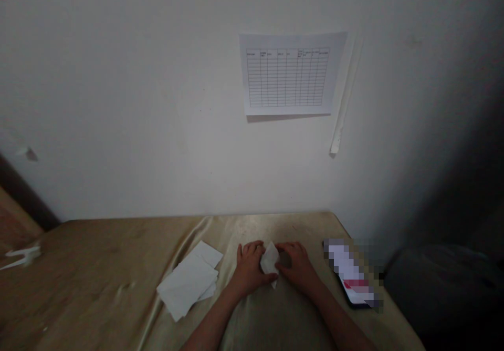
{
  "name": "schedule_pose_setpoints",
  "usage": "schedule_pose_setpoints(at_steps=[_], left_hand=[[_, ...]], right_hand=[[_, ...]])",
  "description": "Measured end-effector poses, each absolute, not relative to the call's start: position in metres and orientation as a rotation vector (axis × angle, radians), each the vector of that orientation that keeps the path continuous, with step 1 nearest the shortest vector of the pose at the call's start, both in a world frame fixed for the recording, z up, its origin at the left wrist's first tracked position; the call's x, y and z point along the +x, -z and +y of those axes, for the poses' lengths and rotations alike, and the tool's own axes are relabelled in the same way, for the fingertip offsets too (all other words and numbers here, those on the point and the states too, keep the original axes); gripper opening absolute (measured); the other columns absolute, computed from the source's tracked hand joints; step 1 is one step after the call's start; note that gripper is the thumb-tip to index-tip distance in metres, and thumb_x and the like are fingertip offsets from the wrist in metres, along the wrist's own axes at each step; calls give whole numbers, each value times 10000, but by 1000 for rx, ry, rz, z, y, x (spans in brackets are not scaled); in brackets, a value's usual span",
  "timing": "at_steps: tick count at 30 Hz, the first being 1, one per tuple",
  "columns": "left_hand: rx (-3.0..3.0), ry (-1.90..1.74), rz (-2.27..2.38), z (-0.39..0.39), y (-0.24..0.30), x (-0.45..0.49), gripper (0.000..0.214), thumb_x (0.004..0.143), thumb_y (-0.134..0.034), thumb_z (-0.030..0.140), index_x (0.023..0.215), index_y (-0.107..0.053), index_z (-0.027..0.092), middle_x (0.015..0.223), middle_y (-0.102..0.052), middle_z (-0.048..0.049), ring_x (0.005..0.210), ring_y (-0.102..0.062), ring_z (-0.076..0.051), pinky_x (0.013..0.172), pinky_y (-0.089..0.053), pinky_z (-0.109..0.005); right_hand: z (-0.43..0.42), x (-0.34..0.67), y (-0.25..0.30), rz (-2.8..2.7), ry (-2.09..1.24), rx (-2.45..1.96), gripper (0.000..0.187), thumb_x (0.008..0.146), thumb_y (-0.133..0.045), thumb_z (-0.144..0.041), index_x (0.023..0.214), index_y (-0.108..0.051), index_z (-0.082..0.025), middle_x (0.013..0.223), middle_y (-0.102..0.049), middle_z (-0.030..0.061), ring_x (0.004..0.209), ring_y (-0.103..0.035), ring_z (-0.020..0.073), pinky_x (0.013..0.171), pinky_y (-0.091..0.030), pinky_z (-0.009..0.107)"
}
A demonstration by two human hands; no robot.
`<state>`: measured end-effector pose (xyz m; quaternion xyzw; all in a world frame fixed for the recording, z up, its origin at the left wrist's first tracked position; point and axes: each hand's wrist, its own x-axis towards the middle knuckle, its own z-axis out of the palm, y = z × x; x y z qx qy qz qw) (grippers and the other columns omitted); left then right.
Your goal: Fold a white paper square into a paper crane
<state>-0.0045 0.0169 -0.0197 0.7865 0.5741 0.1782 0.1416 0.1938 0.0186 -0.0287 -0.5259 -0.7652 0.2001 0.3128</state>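
A small folded piece of white paper (270, 261) sits between both hands on the tan table cloth (118, 256). My left hand (249, 267) grips its left side with curled fingers. My right hand (298, 265) pinches its right edge, fingers bent over it. A loose stack of white paper sheets (189, 281) lies just left of my left forearm.
A phone with a lit screen (352, 277) lies at the table's right edge. A white plastic object (23, 256) rests at the far left. A printed table sheet (289, 75) hangs on the white wall, with a white strip (342, 114) beside it.
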Motion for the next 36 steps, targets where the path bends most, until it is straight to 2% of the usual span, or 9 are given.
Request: schedule_pose_setpoints(at_steps=[5, 16, 21, 23, 25, 36], left_hand=[[2278, -449, 1627, 19, 23, -7, 958, 434, -821, 668, 1255, -569, 243, 1468, -470, -135, 1384, -362, -381, 1178, -50, -643], [2278, -431, 1627, 21, 25, -7, 968, 421, -836, 638, 1261, -566, 242, 1486, -447, -141, 1399, -345, -390, 1173, -42, -656], [2271, -421, 1623, 20, 23, -7, 993, 432, -826, 648, 1291, -550, 235, 1500, -430, -149, 1408, -332, -385, 1177, -53, -647], [2263, -412, 1627, 20, 21, -7, 1029, 437, -826, 641, 1329, -525, 227, 1506, -421, -154, 1414, -325, -383, 1181, -50, -640], [2256, -404, 1634, 20, 21, -6, 1066, 433, -832, 631, 1359, -503, 218, 1510, -416, -157, 1418, -318, -383, 1184, -43, -636], [2262, -437, 1604, 18, 18, -6, 965, 431, -846, 622, 1273, -563, 244, 1501, -433, -143, 1411, -328, -385, 1172, -24, -657]], right_hand=[[18, 194, 27, -1999, -547, -1390, 479, 736, -646, -195, 1213, -634, -235, 1196, -673, 45, 1175, -540, 237, 1071, -313, 374], [24, 194, 37, -1981, -555, -1400, 442, 748, -666, -208, 1187, -649, -253, 1166, -685, 42, 1170, -551, 248, 1077, -314, 411], [32, 204, 43, -1980, -570, -1298, 318, 751, -706, -277, 1066, -706, -238, 1163, -684, 57, 1169, -543, 255, 1063, -333, 419], [34, 208, 42, -1982, -597, -1290, 184, 770, -695, -290, 944, -742, -255, 1111, -701, 42, 1153, -544, 253, 1043, -350, 419], [35, 210, 39, -1977, -598, -1281, 125, 795, -676, -304, 883, -754, -264, 1089, -707, 37, 1151, -538, 250, 1038, -353, 420], [33, 209, 36, -2047, -544, -1347, 102, 799, -672, -294, 843, -761, -272, 1075, -707, 25, 1182, -499, 250, 1056, -320, 422]])
